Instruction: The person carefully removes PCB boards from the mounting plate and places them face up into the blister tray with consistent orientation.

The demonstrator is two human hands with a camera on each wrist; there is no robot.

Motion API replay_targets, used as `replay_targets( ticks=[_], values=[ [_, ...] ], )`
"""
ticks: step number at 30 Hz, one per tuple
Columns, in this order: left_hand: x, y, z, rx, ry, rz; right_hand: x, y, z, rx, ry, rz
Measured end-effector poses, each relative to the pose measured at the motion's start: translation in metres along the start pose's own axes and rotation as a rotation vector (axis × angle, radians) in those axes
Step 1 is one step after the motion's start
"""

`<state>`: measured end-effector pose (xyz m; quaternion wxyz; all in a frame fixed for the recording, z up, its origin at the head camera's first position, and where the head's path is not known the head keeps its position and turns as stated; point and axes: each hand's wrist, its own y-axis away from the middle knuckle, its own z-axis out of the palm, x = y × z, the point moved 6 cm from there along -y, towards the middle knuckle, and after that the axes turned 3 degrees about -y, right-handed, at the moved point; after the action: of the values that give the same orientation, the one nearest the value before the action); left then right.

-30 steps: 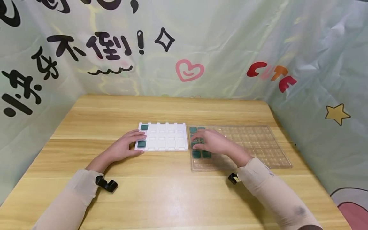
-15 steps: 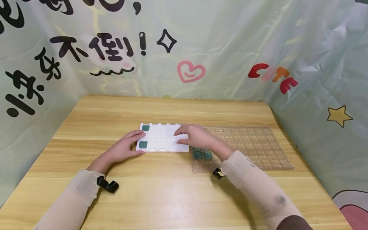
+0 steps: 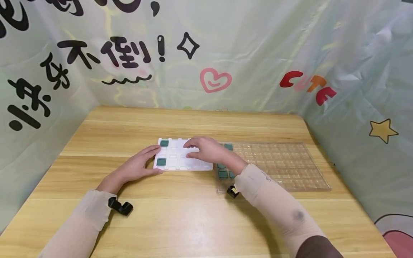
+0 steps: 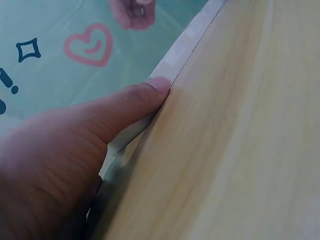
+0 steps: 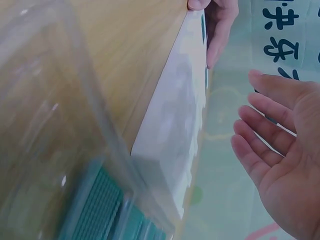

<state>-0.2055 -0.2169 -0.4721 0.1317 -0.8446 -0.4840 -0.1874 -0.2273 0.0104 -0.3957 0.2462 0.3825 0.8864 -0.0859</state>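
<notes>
A white compartment tray lies mid-table with two small dark green chip-like squares, an upper one and a lower one, in its left column. My left hand grips the tray's left end, thumb along the near edge. Above the tray's middle hovers my right hand, its thumb and fingers apart with nothing showing between them, as the right wrist view also shows. To the right sits a clear plastic tray; green squares fill cells at its left, partly hidden by my right arm.
The wooden table carries both trays side by side. A printed fabric curtain closes off the back and sides. Black wrist cameras hang below both sleeves. The clear tray's right-hand cells hold no green squares.
My right hand has moved left from over the green squares in the clear tray to above the white tray. My left hand has kept its place.
</notes>
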Motion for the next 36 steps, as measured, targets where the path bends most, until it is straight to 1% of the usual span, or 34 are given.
replay_targets(
  ticks=[2, 5, 9, 14, 16, 19, 22, 27, 31, 36],
  values=[
    [-0.001, 0.000, 0.000, -0.004, 0.008, 0.012, -0.001, -0.006, 0.001, 0.016, -0.005, -0.005],
    [-0.002, 0.001, 0.000, -0.033, -0.002, 0.017, -0.004, -0.014, 0.002, 0.027, 0.016, -0.006],
    [-0.005, 0.004, -0.001, -0.083, -0.059, 0.015, -0.006, -0.023, 0.006, 0.023, 0.033, 0.004],
    [-0.002, 0.002, -0.002, -0.109, -0.135, 0.060, -0.007, -0.033, 0.011, 0.031, 0.029, 0.010],
    [-0.002, 0.002, -0.002, -0.119, -0.159, 0.059, -0.007, -0.037, 0.014, 0.033, 0.036, 0.003],
    [-0.002, 0.003, -0.003, -0.129, -0.159, 0.041, -0.009, -0.044, 0.017, 0.035, 0.039, -0.010],
    [-0.001, 0.002, -0.006, -0.144, -0.167, 0.033, -0.012, -0.051, 0.018, 0.039, 0.029, -0.015],
    [0.005, -0.002, -0.016, -0.183, -0.226, 0.048, -0.013, -0.060, 0.021, 0.048, 0.037, -0.020],
    [0.010, -0.002, -0.020, -0.181, -0.248, 0.073, -0.012, -0.067, 0.023, 0.040, 0.040, -0.003],
    [0.007, -0.002, -0.017, -0.172, -0.247, 0.120, -0.012, -0.076, 0.025, 0.038, 0.052, 0.004]
  ],
)
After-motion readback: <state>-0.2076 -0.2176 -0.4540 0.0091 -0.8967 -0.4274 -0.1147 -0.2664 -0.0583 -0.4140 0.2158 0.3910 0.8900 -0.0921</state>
